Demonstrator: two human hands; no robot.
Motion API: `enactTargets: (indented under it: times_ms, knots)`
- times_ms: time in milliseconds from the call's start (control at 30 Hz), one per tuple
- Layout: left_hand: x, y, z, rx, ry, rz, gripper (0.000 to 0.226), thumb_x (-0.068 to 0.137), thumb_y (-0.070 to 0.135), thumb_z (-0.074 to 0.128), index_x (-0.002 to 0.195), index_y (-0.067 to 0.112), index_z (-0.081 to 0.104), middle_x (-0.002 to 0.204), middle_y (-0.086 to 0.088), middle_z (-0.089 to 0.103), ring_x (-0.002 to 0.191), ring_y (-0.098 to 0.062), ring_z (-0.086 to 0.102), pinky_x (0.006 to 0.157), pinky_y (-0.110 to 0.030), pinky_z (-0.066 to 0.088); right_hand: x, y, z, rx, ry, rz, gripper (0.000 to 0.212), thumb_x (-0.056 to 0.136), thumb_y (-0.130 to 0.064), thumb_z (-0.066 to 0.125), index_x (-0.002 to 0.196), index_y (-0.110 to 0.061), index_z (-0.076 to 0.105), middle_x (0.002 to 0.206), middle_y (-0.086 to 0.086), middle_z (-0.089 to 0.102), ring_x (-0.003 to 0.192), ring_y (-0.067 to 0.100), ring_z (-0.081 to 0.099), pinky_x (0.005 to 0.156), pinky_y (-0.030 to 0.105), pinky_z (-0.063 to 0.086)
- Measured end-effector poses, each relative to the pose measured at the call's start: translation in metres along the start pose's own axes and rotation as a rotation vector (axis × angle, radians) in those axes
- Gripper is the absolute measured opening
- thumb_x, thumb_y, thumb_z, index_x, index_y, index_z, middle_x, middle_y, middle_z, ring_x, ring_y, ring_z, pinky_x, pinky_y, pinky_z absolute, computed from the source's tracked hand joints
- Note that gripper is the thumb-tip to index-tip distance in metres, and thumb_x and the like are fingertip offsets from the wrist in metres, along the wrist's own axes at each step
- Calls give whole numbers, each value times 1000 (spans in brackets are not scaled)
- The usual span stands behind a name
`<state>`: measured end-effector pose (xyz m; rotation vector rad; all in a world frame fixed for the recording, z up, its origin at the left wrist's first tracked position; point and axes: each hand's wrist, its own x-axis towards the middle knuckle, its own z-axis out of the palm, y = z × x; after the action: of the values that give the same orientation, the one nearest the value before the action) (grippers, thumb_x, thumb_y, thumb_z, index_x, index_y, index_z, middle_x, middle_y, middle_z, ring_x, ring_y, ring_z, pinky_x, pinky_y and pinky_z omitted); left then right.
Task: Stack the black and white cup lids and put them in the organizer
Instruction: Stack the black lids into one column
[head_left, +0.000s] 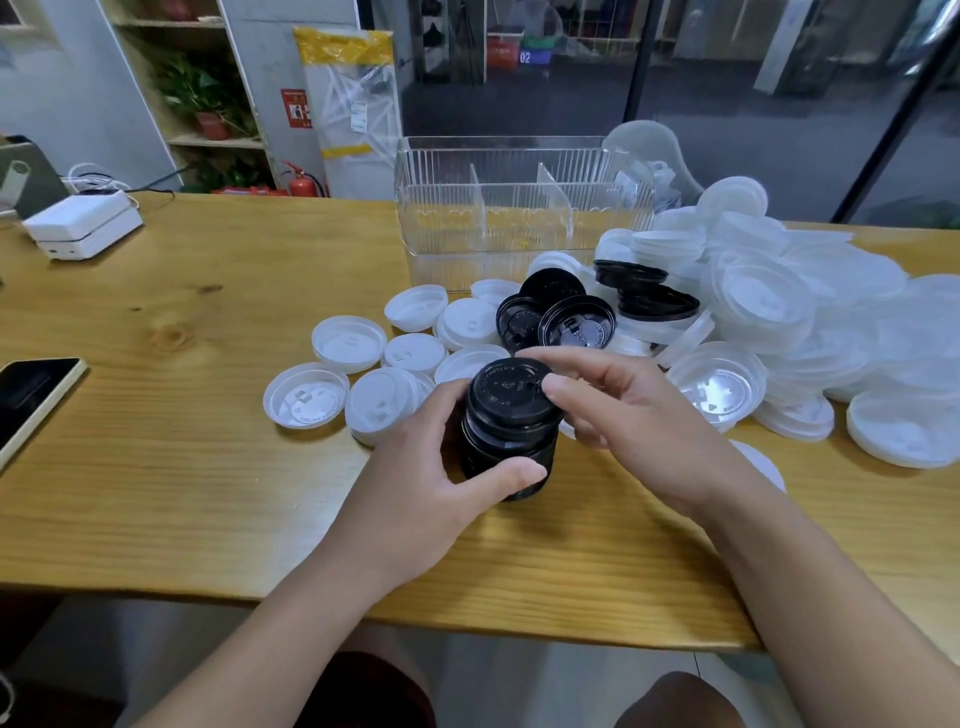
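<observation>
This looked like an office or small shop's workroom. A long wooden desk (208, 467) stood before glass partitions (727, 78). Behind its far left corner were a shelf (208, 140) with potted plants (202, 98), a fire extinguisher (303, 182) and a safety sign (296, 108), perhaps a fire notice.

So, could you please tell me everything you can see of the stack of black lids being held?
The stack of round black plastic cup lids stands roughly upright, its base at the wooden table near the front edge. The lids are glossy and nested several high, dome sides up; the top one shows raised lettering and a small sip opening. The left hand grips the stack's lower side, thumb across the front. The right hand pinches the top lid's rim with its fingers.
</observation>
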<state>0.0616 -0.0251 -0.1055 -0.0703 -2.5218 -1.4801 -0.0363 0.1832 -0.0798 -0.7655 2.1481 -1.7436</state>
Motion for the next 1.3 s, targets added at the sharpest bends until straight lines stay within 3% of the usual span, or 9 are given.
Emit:
enactTargets:
  times_ms: [100, 167, 233, 433, 667, 767, 900, 1067, 1300]
  knots:
    - [0, -2, 0, -1, 13, -15, 64, 83, 46, 94, 138, 43, 63, 129, 26, 74, 124, 2, 68, 108, -36, 54, -3, -3, 3, -131, -17, -38, 26, 104, -33, 73, 130, -34, 77, 105, -6, 70, 81, 16, 67, 79, 30, 52]
    - [1, -3, 0, -3, 15, -16, 63, 82, 46, 95, 136, 43, 64, 127, 25, 75, 122, 0, 69, 107, -38, 55, -4, -3, 4, -218, -37, -27, 37, 94, -45, 82, 130, -44, 75, 113, -7, 63, 88, 31, 62, 86, 44, 54]
    - [1, -3, 0, -7, 12, -17, 63, 81, 44, 97, 135, 42, 64, 127, 24, 75, 122, -1, 70, 106, -39, 55, -5, -3, 6, -269, -53, -37, 47, 88, -46, 88, 131, -48, 72, 113, -10, 58, 90, 28, 59, 89, 47, 54]
    - [2, -2, 1, 0, 8, -21, 66, 78, 45, 99, 134, 44, 65, 125, 23, 76, 121, -2, 71, 106, -41, 56, -7, -2, 7, -324, -76, -107, 55, 90, -39, 87, 141, -42, 67, 121, -11, 57, 89, 6, 53, 85, 19, 46]
    - [0, -4, 1, 42, 35, -16, 91, 73, 55, 98, 148, 55, 47, 134, 29, 70, 130, 4, 64, 112, -34, 50, -6, 1, 6, -455, -81, -137, 71, 89, -53, 83, 153, -39, 56, 136, -18, 51, 109, 7, 53, 92, 14, 39]
    - [-2, -3, 1, 62, 17, 19, 91, 78, 66, 88, 154, 63, 38, 141, 32, 64, 138, 3, 58, 116, -35, 47, 1, 6, -3, -423, 122, -224, 48, 99, -46, 74, 145, -36, 65, 135, -15, 57, 111, 10, 57, 92, 13, 39]
    - [-1, -1, 2, 74, -21, 78, 68, 93, 59, 77, 153, 57, 44, 142, 35, 62, 138, 6, 56, 111, -21, 44, 19, 33, -23, -787, 430, -309, 29, 101, -14, 73, 130, -21, 75, 128, -7, 64, 109, 15, 54, 99, 24, 42]
    - [-1, 4, 1, 61, -32, 95, 54, 97, 47, 79, 137, 64, 47, 131, 33, 68, 128, 5, 62, 97, -6, 42, 34, 50, -30, -979, 530, -346, 34, 90, 10, 70, 117, -9, 79, 118, 3, 69, 105, 25, 56, 91, 19, 33]
    - [-2, 4, 0, 62, -37, 87, 56, 97, 43, 81, 137, 63, 48, 132, 33, 68, 128, 5, 63, 98, -7, 44, 39, 46, -31, -1025, 525, -442, 14, 91, -1, 81, 101, -11, 80, 112, 0, 70, 104, 28, 54, 90, 36, 46]
